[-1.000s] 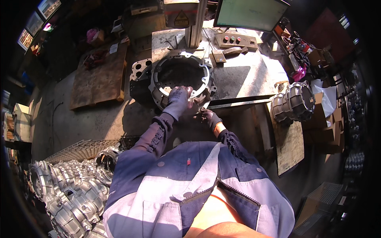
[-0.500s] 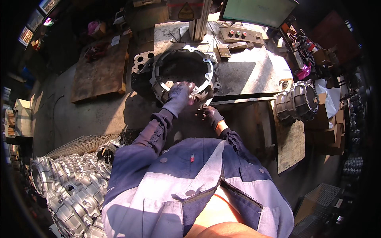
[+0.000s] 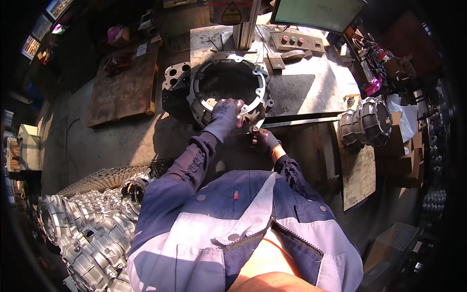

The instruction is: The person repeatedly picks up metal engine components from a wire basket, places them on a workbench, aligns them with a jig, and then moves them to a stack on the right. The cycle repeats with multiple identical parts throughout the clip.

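Head view: both gloved hands (image 3: 225, 116) at round metal housing (image 3: 196, 92)

the left grip (image 3: 226, 116) hides part of the housing's (image 3: 253, 105) near rim; the top edge cuts off the monitor (image 3: 318, 14).

The gloved left hand (image 3: 226, 115) reaches far with curled fingers, while the right hand (image 3: 266, 139) sits nearer, its fingers toward the left.
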A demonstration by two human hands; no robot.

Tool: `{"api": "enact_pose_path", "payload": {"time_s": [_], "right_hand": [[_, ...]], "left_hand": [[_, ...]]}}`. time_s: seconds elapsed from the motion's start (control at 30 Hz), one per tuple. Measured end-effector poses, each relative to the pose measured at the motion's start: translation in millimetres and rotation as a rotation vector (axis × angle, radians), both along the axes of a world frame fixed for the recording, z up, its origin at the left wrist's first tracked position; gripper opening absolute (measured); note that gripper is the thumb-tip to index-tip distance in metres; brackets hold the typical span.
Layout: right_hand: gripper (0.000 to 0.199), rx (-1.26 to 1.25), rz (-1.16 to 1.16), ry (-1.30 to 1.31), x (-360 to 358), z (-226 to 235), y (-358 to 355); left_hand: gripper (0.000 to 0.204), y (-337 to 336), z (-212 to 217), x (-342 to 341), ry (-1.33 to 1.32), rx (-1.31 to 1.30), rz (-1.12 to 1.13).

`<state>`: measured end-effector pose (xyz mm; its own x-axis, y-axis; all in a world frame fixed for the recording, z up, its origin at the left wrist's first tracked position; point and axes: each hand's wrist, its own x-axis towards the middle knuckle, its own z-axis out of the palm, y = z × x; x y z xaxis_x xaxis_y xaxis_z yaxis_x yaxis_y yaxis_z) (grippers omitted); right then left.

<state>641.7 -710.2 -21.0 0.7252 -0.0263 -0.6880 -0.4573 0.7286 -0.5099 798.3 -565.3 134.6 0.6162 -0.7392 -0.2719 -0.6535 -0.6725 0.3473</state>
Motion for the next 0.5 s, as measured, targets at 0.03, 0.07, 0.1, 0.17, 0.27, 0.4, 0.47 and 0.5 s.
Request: {"api": "enact_pose_path", "payload": {"time_s": [0.03,0.07,0.1,0.17,0.27,0.4,0.47,0.5], "right_hand": [[0.032,-0.224,0.144,-0.031,-2,2,-9],[0.032,-0.351,0.231,0.097,1,3,-20],[0.032,-0.386,0.325,0.092,4,5,-36],[0.035,-1.08,0.295,0.246,23,8,-70],[0.027,-1.469,-0.085,0.145,56,19,-122],[0.038,-2.082,0.274,0.249,129,40,-167],[0.058,-2.219,0.472,0.358,157,39,-173],[0.063,-2.179,0.656,0.489,173,36,-174]], "left_hand": [[0.031,-1,-1,0,-0.024,0.0,-0.004],[0.031,-1,-2,1,-0.05,0.0,-0.009],[0.033,-1,-4,1,-0.028,-0.008,0.002],[0.036,-1,-9,2,0.023,-0.021,0.009],[0.039,0,-17,0,-0.057,-0.085,-0.018],[0.042,2,-24,-2,-0.147,-0.055,-0.071],[0.045,1,-25,-1,-0.16,-0.027,-0.077],[0.048,1,-24,1,-0.108,-0.014,-0.076]]}}
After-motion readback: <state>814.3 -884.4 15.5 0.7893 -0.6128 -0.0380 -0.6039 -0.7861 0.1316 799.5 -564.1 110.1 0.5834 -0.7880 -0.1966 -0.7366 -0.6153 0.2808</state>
